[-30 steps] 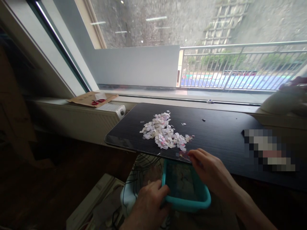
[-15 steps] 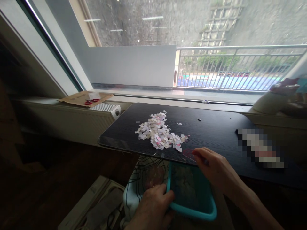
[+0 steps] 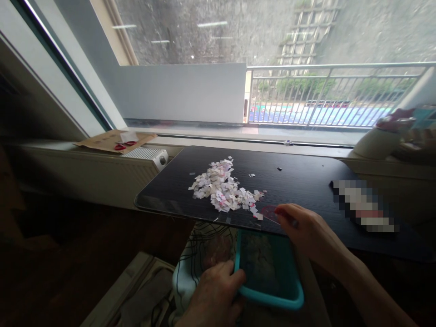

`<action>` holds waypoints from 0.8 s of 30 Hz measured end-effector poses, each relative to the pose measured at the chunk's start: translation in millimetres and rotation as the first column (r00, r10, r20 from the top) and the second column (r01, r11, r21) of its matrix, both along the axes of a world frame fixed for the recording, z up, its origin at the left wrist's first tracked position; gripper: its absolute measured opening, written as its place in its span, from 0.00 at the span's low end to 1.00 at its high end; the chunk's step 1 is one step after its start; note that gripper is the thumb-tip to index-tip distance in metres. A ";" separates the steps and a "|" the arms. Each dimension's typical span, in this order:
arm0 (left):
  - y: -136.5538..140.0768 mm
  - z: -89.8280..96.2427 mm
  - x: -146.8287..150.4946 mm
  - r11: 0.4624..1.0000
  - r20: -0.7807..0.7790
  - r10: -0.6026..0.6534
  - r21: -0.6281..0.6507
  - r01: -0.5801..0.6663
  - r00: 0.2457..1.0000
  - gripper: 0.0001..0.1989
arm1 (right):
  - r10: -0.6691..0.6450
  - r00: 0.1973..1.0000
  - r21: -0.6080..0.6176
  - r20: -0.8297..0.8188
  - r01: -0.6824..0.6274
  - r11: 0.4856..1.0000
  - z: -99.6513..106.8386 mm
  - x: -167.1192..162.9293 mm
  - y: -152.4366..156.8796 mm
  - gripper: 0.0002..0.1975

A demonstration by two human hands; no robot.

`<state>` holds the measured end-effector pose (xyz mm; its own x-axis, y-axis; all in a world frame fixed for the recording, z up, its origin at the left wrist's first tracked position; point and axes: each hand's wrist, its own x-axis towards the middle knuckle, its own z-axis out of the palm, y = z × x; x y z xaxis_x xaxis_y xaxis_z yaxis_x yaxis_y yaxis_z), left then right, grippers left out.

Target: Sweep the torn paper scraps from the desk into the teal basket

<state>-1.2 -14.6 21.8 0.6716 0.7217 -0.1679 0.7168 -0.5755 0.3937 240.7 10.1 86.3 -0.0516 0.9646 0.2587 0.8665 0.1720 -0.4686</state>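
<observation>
A loose pile of small paper scraps [image 3: 223,186] lies on the black table [image 3: 296,186]. To its right, my right hand [image 3: 303,225] is closed on a clear flat plastic piece with red markings [image 3: 270,214], which looks like a protractor. Its tip is close to a few scraps by the table's near edge. Below that edge sits a teal plastic bin [image 3: 272,300] with pale paper bits inside. My left hand [image 3: 216,286] grips the bin's left rim, thumb over the top; some of its fingers are hidden.
Patterned cloth [image 3: 185,272] and a clear plastic bag [image 3: 218,250] are left of the bin. Red-handled scissors [image 3: 124,145] rest on brown paper [image 3: 98,141] at the sill. A blurred-out object [image 3: 364,206] lies on the table's right side.
The plastic piece has moved slightly right and away from the near edge. A few scraps at the pile's near right have shifted towards the edge. My left hand still grips the bin.
</observation>
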 end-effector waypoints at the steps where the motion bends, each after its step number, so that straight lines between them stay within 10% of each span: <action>1: 0.1 -0.3 -0.1 1.000 0.003 -0.002 -0.001 0.002 1.000 0.08 | -0.002 1.000 0.003 0.004 0.002 1.000 0.3 0.9 0.9 0.11; 24: 0.4 -3.5 0.2 1.000 -0.002 0.001 -0.001 -0.001 1.000 0.09 | -0.094 0.993 -0.030 0.064 0.096 0.995 5.3 -0.2 -1.2 0.10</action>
<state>-0.9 -14.3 18.3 0.6705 0.7221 -0.1701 0.7183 -0.5745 0.3925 240.5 9.0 91.6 0.0258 0.9739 0.2254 0.9061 0.0724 -0.4169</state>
